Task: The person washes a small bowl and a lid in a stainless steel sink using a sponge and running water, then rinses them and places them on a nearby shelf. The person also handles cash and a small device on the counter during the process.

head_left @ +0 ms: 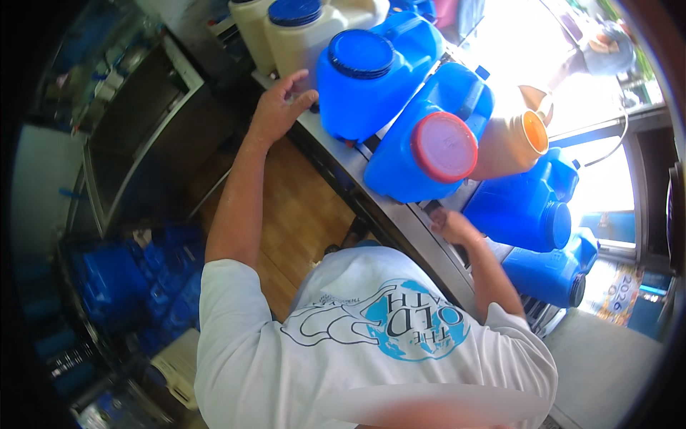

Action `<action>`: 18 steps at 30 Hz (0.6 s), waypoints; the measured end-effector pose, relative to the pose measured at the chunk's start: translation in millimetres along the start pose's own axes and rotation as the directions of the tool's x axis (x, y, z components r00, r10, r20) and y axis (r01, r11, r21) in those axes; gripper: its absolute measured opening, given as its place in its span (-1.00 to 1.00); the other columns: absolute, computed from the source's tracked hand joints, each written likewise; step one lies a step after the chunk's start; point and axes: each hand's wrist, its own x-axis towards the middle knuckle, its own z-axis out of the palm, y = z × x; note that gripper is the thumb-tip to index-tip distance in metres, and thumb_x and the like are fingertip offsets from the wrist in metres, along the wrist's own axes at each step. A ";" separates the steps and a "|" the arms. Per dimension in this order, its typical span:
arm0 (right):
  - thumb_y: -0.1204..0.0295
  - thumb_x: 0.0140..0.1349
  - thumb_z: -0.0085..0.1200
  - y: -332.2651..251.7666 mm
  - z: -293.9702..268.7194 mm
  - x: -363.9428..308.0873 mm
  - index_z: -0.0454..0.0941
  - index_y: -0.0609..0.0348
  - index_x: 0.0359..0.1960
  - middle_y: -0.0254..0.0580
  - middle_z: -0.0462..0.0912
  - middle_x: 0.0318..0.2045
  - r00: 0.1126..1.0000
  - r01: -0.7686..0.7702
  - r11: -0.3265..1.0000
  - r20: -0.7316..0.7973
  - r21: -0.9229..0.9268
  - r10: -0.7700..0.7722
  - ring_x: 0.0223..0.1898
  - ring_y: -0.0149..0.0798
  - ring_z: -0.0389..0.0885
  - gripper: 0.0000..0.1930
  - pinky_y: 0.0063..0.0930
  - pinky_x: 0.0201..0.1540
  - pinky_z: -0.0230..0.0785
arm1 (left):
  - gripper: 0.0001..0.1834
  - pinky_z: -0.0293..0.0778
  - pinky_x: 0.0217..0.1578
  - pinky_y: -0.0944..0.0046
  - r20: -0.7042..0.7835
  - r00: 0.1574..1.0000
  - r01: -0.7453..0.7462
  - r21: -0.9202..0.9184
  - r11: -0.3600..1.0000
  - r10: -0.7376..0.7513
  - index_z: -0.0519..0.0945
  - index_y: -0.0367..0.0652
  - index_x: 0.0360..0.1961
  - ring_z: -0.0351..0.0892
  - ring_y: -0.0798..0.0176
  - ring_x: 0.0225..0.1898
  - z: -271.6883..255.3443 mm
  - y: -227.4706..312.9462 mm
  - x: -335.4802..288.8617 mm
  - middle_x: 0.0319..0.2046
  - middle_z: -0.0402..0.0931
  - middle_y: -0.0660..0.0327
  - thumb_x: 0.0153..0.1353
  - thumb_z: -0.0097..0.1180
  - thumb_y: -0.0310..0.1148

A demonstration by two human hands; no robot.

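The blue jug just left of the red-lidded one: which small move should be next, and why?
Perhaps settle the left hand against the side of the blue jug: that hand is open beside it, while the right hand is near the red-lidded jug.

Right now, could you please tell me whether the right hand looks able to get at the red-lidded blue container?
Probably yes: the right hand is close beside the red-lidded blue container, and nothing visible stands between them, though its blurred fingers make the exact gap hard to judge.

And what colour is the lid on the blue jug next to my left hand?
The lid is blue, clearest in the head view.
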 end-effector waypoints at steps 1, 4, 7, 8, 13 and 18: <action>0.20 0.12 0.17 46.9 41.1 10.5 0.54 0.15 0.04 0.07 0.64 -0.08 1.000 -0.031 0.998 -0.003 -0.060 0.031 -0.06 0.09 0.61 -0.54 -0.15 0.01 0.44 | -0.32 0.39 0.11 0.23 0.001 0.998 -0.067 -0.006 0.998 0.067 0.45 -0.19 0.20 0.50 0.23 0.04 -0.5 13.7 22.2 0.04 0.54 0.13 0.17 0.29 -0.01; 0.13 0.11 0.14 86.2 111.2 4.0 0.56 0.09 0.06 0.05 0.62 -0.02 0.962 -0.171 0.969 0.182 -0.180 0.203 0.04 0.10 0.57 -0.50 -0.12 0.12 0.38 | -0.36 0.38 0.10 0.21 0.077 0.983 -0.168 0.044 0.985 0.164 0.49 -0.17 0.16 0.50 0.24 0.01 2.3 38.9 70.2 0.01 0.56 0.12 0.18 0.26 0.03; 0.13 0.13 0.14 78.4 115.7 -11.4 0.60 0.16 0.00 0.06 0.63 -0.04 0.914 -0.263 0.964 0.309 -0.047 0.264 0.05 0.08 0.56 -0.53 -0.16 0.13 0.37 | -0.51 0.39 0.07 0.23 0.239 0.900 -0.412 0.193 0.891 0.365 0.52 -0.14 0.12 0.53 0.21 -0.03 16.2 61.5 123.3 -0.01 0.57 0.10 0.24 0.20 -0.12; 0.13 0.14 0.14 85.8 120.2 -13.4 0.61 0.19 -0.03 0.07 0.64 -0.06 0.915 -0.333 0.941 0.259 0.055 0.308 0.04 0.08 0.57 -0.55 -0.17 0.12 0.38 | -0.54 0.39 0.07 0.24 0.298 0.853 -0.493 0.194 0.848 0.428 0.53 -0.13 0.11 0.53 0.20 -0.03 19.8 63.2 145.5 -0.01 0.57 0.10 0.25 0.19 -0.16; 0.18 0.14 0.18 96.7 142.0 -11.1 0.60 0.24 -0.08 0.07 0.67 -0.17 0.687 -0.408 0.588 -0.190 0.698 0.701 -0.13 0.02 0.64 -0.58 -0.25 -0.03 0.46 | -0.51 0.34 0.18 0.05 0.568 0.558 -0.829 0.408 0.381 0.605 0.49 0.05 0.16 0.40 -0.05 0.20 54.1 55.5 239.1 0.21 0.38 0.04 0.14 0.16 -0.36; 0.21 0.13 0.19 49.3 241.2 -35.3 0.58 0.27 -0.16 0.07 0.65 -0.26 0.416 -0.343 0.541 -0.392 0.768 0.820 -0.18 0.00 0.62 -0.63 -0.22 -0.12 0.46 | -0.48 0.17 0.31 -0.02 0.780 0.186 -0.977 0.210 0.030 0.597 0.51 0.07 0.13 0.21 -0.06 0.34 109.2 61.7 295.5 0.30 0.27 0.03 0.08 0.21 -0.41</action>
